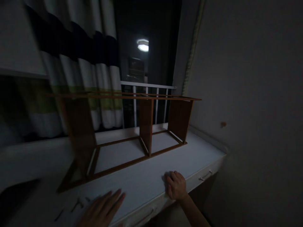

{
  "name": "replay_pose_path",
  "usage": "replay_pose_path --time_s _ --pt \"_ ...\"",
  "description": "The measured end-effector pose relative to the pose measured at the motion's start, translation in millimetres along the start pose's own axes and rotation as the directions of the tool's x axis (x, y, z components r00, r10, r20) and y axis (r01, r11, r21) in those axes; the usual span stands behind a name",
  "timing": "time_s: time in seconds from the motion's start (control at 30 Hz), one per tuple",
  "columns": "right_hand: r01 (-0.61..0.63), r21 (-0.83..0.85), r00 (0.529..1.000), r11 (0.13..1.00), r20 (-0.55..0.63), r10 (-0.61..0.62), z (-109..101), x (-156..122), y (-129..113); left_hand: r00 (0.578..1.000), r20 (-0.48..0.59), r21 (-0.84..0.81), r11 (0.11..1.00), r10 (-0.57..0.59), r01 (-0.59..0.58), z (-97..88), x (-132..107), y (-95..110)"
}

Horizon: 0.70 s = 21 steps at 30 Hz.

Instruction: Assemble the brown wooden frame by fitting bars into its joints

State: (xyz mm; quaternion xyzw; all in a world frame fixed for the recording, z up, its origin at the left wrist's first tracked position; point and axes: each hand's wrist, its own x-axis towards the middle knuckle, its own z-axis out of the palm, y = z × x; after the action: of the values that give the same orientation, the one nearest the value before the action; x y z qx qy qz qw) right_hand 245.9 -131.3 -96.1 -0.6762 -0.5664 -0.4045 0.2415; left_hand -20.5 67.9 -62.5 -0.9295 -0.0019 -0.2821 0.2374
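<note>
A brown wooden shelf frame (151,127), with three upright panels between long slatted rails, lies along a white desk (165,164). In front of it, at the bottom, my left hand (103,208) rests flat with its fingers stretched out. Just left of those fingers are small dark pieces (77,204), too blurred to name. Near the desk's front edge, my right hand (176,186) is closed with curled fingers; whatever it may hold is hidden. Neither hand touches the frame.
Drawers with metal handles (205,175) run under the desk's front edge. Behind stand a striped curtain (104,72) and a dark window with a white railing (148,85). A plain wall (255,110) closes the right side. A dark object (19,198) lies at the lower left.
</note>
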Motion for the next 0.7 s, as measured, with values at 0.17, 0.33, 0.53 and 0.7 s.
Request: replay_pose_path --time_s 0.17,0.33,0.53,0.7 --pt "0.007 -0.006 0.995 1.0 0.099 -0.007 -3 -5 2 0.956 0.256 -0.088 0.981 -0.143 0.171 -21.9 3 16" --pt "0.0 -0.006 0.925 1.0 0.38 0.003 -12 -2 3 0.88 0.432 -0.109 0.957 -0.197 0.268 -29.2 1 26" --pt "0.08 0.019 0.725 0.997 0.685 -0.072 -32 26 5 0.897 0.401 -0.06 0.972 -0.185 0.228 -34.8 -1 33" --pt "0.201 0.003 0.661 0.98 0.738 -0.138 -40 47 48 0.963 0.242 0.014 0.993 -0.117 0.117 -24.5 -1 26"
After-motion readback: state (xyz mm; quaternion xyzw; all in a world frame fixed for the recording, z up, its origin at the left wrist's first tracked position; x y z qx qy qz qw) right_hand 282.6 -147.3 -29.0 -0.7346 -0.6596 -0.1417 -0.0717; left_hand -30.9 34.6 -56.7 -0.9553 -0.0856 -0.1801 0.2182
